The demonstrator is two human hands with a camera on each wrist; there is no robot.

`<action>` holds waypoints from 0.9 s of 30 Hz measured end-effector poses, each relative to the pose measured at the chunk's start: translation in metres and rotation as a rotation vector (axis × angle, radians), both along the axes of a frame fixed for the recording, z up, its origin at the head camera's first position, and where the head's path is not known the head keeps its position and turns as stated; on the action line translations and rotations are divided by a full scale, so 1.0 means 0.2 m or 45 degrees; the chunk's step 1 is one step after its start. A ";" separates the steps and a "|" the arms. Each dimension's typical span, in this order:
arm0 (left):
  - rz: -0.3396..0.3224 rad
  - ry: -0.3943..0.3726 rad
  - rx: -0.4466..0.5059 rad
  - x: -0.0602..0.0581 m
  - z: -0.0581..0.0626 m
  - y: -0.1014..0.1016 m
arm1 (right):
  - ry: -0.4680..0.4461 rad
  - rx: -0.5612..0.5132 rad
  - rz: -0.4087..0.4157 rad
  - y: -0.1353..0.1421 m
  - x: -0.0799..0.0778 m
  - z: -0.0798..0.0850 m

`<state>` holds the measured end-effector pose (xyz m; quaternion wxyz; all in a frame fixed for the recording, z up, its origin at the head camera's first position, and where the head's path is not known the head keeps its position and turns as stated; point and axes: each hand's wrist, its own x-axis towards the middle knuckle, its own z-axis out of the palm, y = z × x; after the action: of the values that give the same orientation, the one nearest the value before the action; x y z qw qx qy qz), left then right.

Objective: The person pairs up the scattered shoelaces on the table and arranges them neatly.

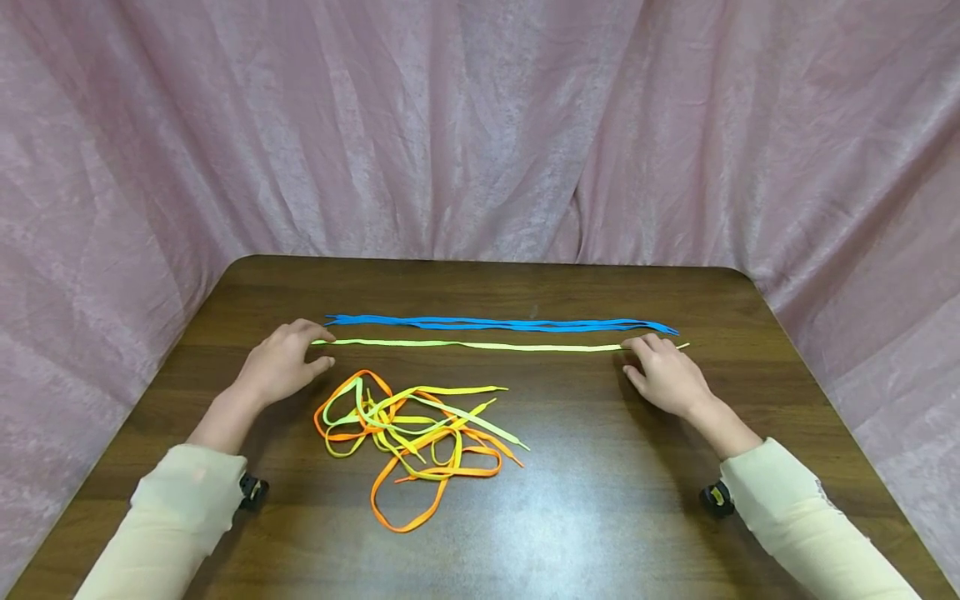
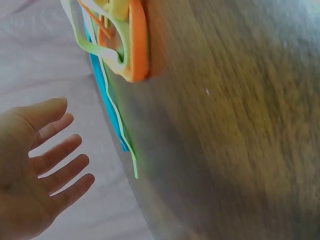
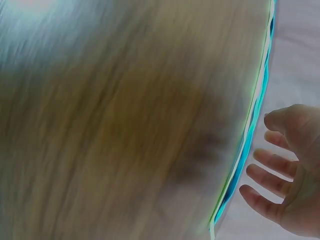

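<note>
A flat yellow-green shoelace (image 1: 472, 345) lies stretched out from left to right on the brown table. My left hand (image 1: 279, 364) is at its left end, fingers spread and relaxed; the left wrist view shows that hand (image 2: 22, 170) with nothing in it. Over the lace's right end is my right hand (image 1: 665, 375), whose fingers overlap it in the head view, the tip sticking out beyond them. Seen from the right wrist, the hand (image 3: 305, 195) has loosely bent, separated fingers and holds nothing. Just behind runs a pair of blue shoelaces (image 1: 495, 324), laid parallel.
Nearer to me, left of centre, sits a loose tangle of orange (image 1: 408, 527), yellow (image 1: 465, 389) and pale green (image 1: 513, 439) shoelaces. Pink curtains (image 1: 480, 133) hang behind and beside the wooden table (image 1: 600, 500). A small black device (image 1: 253, 492) is strapped at each wrist.
</note>
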<state>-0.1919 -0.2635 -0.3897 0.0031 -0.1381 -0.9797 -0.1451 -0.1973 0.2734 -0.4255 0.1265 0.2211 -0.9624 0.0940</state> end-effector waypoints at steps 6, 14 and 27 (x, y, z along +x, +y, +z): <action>-0.086 0.078 -0.026 0.04 0.01 0.07 | 0.000 0.032 0.103 -0.13 0.02 0.00; -0.199 0.126 -0.026 0.11 0.00 0.16 | 0.009 0.045 0.243 -0.27 0.08 0.00; -0.378 0.177 -0.043 0.16 -0.03 0.32 | -0.009 0.057 0.442 -0.51 0.19 0.00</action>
<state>-0.1605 -0.1998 -0.3959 0.0469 -0.2911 -0.9483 -0.1174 -0.1590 0.1717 -0.4263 0.0999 0.3865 -0.9121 0.0937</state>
